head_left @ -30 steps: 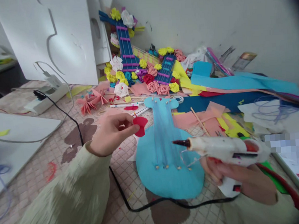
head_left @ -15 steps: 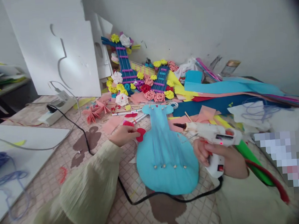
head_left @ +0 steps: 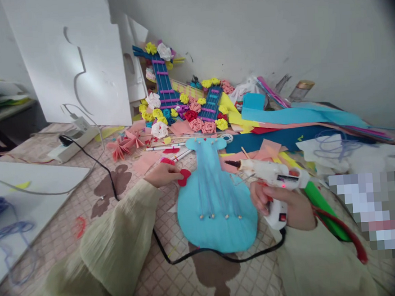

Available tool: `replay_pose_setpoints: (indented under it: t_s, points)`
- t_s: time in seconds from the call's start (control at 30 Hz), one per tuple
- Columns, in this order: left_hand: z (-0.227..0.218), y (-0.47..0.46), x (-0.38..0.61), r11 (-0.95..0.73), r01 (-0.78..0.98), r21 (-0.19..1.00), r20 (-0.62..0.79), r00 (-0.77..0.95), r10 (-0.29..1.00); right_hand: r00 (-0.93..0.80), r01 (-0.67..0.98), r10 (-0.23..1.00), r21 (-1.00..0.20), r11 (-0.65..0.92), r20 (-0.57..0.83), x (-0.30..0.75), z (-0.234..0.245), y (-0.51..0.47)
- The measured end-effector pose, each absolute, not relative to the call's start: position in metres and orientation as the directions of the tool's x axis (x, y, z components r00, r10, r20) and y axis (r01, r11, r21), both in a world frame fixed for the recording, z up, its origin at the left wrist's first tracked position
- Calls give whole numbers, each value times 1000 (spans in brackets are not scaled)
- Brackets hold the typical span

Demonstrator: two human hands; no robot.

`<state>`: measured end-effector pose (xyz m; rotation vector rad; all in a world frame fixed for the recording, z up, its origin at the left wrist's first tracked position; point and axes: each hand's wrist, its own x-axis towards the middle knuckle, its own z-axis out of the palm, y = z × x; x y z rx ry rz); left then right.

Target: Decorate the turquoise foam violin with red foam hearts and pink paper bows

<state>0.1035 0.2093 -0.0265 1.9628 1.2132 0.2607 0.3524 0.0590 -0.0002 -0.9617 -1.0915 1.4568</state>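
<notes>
Patterned tablecloth point(head_left: 166, 285): shows left of and below the light-blue paper guitar point(head_left: 215, 232); black cord point(head_left: 239, 261) runs along the guitar's lower edge. Guitar lies mid-table, neck pointing away from you. White glue gun point(head_left: 265, 170): your right hand point(head_left: 278, 200) is wrapped round its handle, nozzle just right of the neck. Red paper piece point(head_left: 184, 177): your left hand point(head_left: 163, 174) pinches it, fingertips closed, at the guitar's upper-left edge; contact there is hard to tell.
</notes>
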Motion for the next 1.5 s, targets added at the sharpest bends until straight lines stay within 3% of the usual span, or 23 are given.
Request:
replay_pose_setpoints:
  t_s: [1.5]
  points:
    - [-25,205,107,-259,711,653,-187,483,855,-131,-242,990,-966,-86,-55,353,-7,59]
